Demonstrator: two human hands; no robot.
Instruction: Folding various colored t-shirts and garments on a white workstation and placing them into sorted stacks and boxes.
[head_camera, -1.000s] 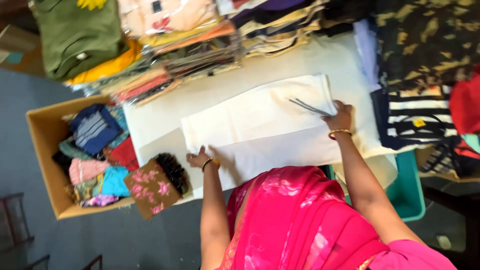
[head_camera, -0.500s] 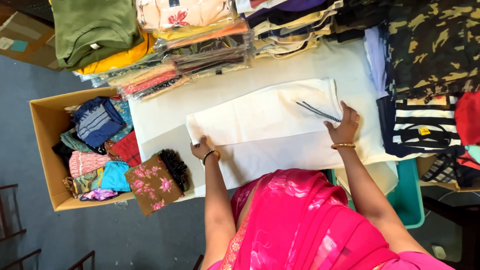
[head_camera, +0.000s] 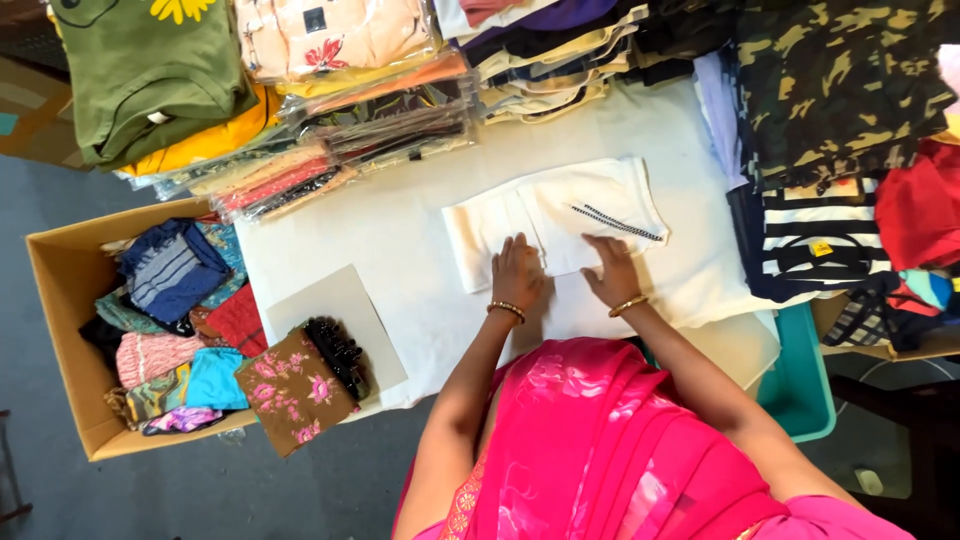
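The white garment (head_camera: 555, 222) lies folded on the white table (head_camera: 400, 250), with its dark drawstring (head_camera: 617, 223) showing near the right end; both hands rest on its near edge; the left hand (head_camera: 517, 270) lies flat on the left half, fingers together and pointing away from the body; the right hand (head_camera: 610, 268) presses flat just beside it, below the drawstring, fingers spread a little; neither hand grips the cloth. Half a second ago the garment was spread much longer across the table and the hands were well apart at its two ends; now it is shorter and the hands are near each other. Both forearms reach forward from the pink sari (head_camera: 600, 450), a bangle on each wrist.
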